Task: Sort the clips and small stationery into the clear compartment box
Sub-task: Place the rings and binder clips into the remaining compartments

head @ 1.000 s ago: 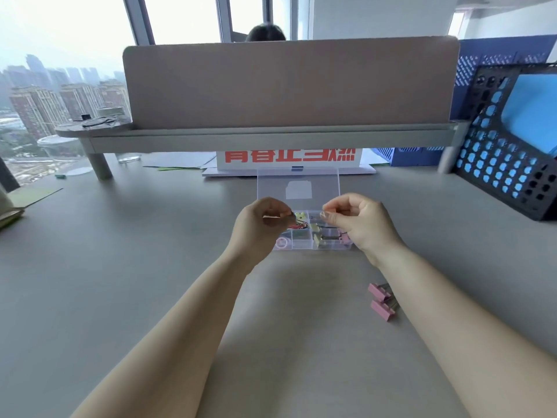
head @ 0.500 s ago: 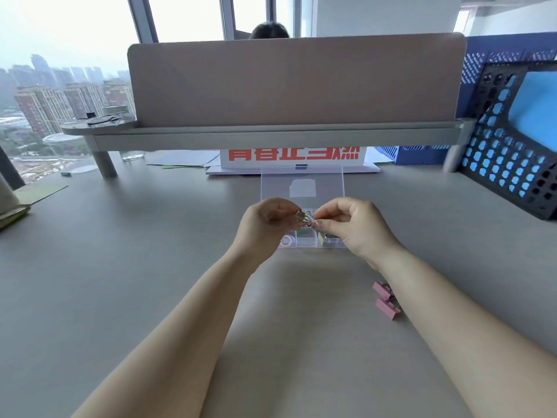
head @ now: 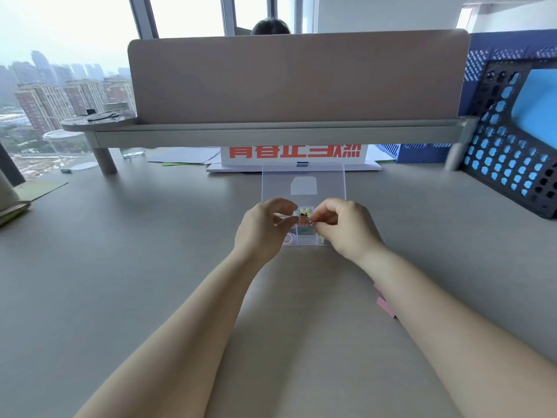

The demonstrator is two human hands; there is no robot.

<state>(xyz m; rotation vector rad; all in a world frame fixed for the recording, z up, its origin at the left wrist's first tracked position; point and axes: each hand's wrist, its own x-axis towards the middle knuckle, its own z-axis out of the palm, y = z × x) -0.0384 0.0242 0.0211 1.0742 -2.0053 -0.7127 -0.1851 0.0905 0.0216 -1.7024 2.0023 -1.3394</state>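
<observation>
Head view: left hand (head: 265,229) curled, thumb and forefinger pinching one end of a small reddish clip (head: 303,219); right hand (head: 348,229) curled too, pinching the other end. Clip held just above the box (head: 305,243), over its middle compartments. Box on the desk (head: 135,267), lid (head: 277,188) open and leaning back behind it. Pink ring (head: 289,238) in the near-left compartment of the box; pale yellow bits (head: 304,210) in a far one, kind too small to tell. Two pink clips (head: 385,306) on the desk right of the box and nearer the body, partly hidden by the right forearm. Divider (head: 298,79) well behind the box; black rack (head: 512,158) far right of it.
</observation>
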